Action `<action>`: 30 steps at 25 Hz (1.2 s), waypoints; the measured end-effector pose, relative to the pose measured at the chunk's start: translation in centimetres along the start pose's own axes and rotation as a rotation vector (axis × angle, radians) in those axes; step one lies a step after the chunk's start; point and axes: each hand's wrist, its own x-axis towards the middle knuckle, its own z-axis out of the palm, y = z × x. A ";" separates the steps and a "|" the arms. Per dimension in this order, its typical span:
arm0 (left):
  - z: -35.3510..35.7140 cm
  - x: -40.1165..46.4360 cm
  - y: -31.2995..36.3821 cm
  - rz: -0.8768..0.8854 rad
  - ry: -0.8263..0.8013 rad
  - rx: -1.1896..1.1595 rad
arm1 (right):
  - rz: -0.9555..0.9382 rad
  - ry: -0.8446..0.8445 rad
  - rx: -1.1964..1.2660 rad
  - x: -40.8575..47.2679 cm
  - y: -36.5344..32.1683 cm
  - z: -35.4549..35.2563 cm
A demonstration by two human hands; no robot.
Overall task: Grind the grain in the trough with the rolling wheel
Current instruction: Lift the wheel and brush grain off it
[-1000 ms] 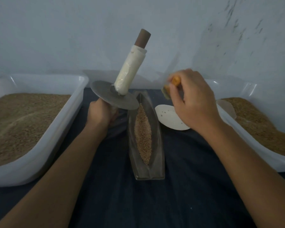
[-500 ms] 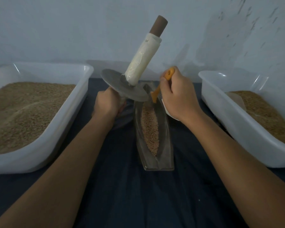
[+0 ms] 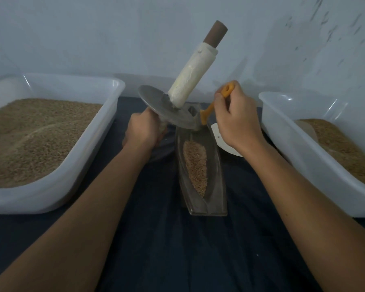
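A narrow metal trough (image 3: 216, 165) lies lengthwise on the dark cloth, with a strip of brown grain (image 3: 195, 165) along its bottom. My left hand (image 3: 142, 130) grips the lower handle of the rolling wheel, holding it tilted above the trough's far end. The grey disc (image 3: 156, 104) faces up and to the left, and its upper handle (image 3: 192, 74), wrapped in white with a brown tip, points up and right. My right hand (image 3: 236, 121) pinches an orange brush (image 3: 211, 108), whose head touches the disc's right edge over the trough.
A white tub (image 3: 105, 125) full of grain stands at the left, and another white tub (image 3: 282, 131) with grain stands at the right. A white paper plate (image 3: 218, 135) lies behind my right wrist. The pale wall is close behind.
My right hand has brought the orange brush leftward from above the plate to the wheel's edge over the trough. The wheel has tilted a little further to the right.
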 end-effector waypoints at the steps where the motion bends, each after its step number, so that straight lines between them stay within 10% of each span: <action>1: 0.1 0.0 0.0 0.017 0.004 0.021 | 0.031 -0.016 0.027 -0.4 0.2 0.0; 30: 0.3 -1.7 0.8 0.092 -0.008 0.247 | 0.062 -0.034 0.085 -3.0 -5.8 -6.3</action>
